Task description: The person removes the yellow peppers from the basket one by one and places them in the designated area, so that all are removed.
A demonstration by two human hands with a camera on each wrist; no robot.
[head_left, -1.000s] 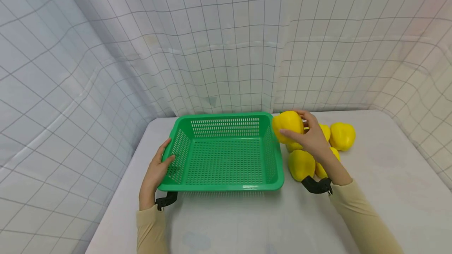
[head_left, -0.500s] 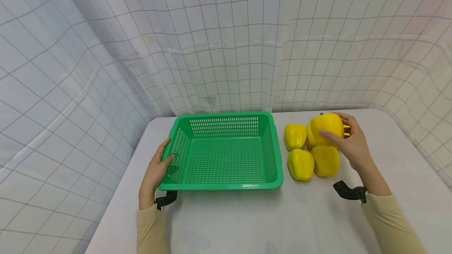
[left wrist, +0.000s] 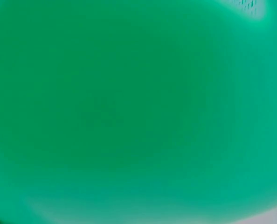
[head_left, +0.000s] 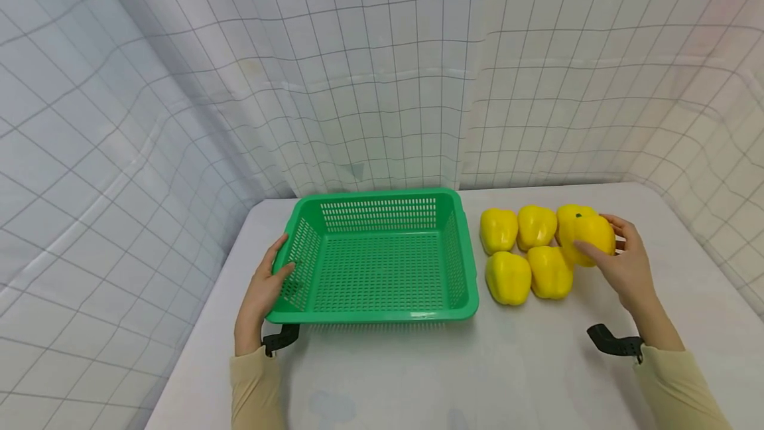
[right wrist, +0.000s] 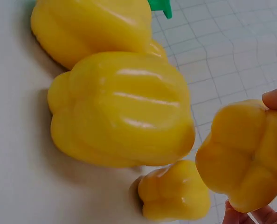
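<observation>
My right hand (head_left: 629,267) holds a yellow bell pepper (head_left: 595,239) at the right end of a group of peppers. In the right wrist view that bell pepper (right wrist: 241,151) shows its lobed underside, with fingertips (right wrist: 276,99) on either side of it. Just behind it, another pepper (head_left: 569,215) is partly hidden. To the left, my left hand (head_left: 262,287) grips the left rim of a green plastic basket (head_left: 373,316), thumb over the inner side and fingers along the outside. No peppers lie in the basket. Blurred green fills the left wrist view.
Between the basket and my right hand, several yellow bell peppers stand in two rows, including a front-left one (head_left: 509,278) and a back-left one (head_left: 499,230). A white grid-patterned curtain (head_left: 382,85) hangs behind and beside the white table (head_left: 394,377).
My right hand has carried the bell pepper from beside the basket's right rim rightward over the other peppers, then lower at their right end. My left hand has stayed on the basket.
</observation>
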